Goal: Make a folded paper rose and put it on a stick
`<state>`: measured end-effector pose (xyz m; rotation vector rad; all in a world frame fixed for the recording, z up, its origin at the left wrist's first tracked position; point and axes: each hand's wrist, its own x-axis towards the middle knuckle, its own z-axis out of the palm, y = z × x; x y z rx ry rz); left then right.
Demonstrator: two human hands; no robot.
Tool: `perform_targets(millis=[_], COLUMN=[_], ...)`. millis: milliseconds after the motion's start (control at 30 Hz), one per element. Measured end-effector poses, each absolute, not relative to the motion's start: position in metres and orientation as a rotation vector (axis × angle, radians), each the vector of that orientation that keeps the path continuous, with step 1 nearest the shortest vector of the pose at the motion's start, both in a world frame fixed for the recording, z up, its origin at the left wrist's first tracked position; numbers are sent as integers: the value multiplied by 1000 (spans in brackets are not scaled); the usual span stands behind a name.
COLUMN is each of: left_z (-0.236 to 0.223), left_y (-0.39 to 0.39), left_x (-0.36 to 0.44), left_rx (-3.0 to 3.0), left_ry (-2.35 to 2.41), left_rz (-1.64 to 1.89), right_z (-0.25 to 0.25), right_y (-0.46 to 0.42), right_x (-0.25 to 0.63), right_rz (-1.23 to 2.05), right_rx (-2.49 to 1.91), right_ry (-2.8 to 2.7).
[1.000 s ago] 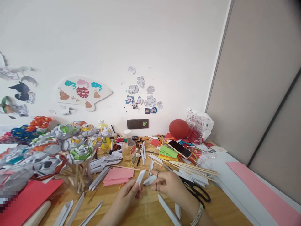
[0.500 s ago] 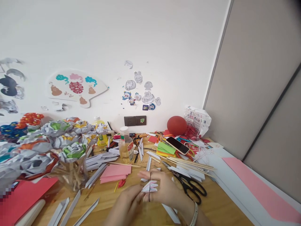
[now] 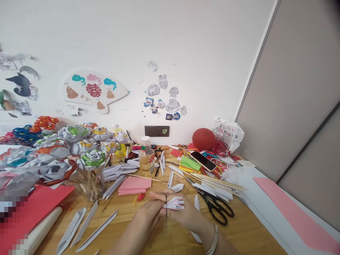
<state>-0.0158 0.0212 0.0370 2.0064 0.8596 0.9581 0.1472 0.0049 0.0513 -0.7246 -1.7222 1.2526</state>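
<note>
Both my hands meet low in the middle of the view, over the wooden table (image 3: 252, 237). My right hand (image 3: 183, 214) grips a small bundle of folded white-and-pink paper pieces (image 3: 174, 203), with a black band looped around one finger. My left hand (image 3: 148, 214) pinches the same bundle from the left side. Black scissors (image 3: 216, 209) lie just right of my hands. A stack of pink paper squares (image 3: 134, 186) sits just beyond my left hand.
Folded white paper strips (image 3: 87, 230) lie at front left, more around a glass bottle (image 3: 146, 161). A bunch of paper flowers (image 3: 66, 156) stands at left. Wooden skewers (image 3: 217, 182), a phone (image 3: 203, 160), coloured paper, a red ball (image 3: 203, 139) and a pink sheet (image 3: 297, 216) lie right.
A second ago each hand held its own folded white piece, apart. They have come together and now hold one bundle between them. The camera view shifted slightly.
</note>
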Motion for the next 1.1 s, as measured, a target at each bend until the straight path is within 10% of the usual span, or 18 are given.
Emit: perform_targets(millis=[1100], left_z=[28], left_y=[-6], left_x=[-4], left_rx=[1762], left_ry=[880], left_rz=[1039], right_z=[14], right_y=[34], right_x=[143], right_rz=[723], right_rx=[-1392], right_ry=[-1523])
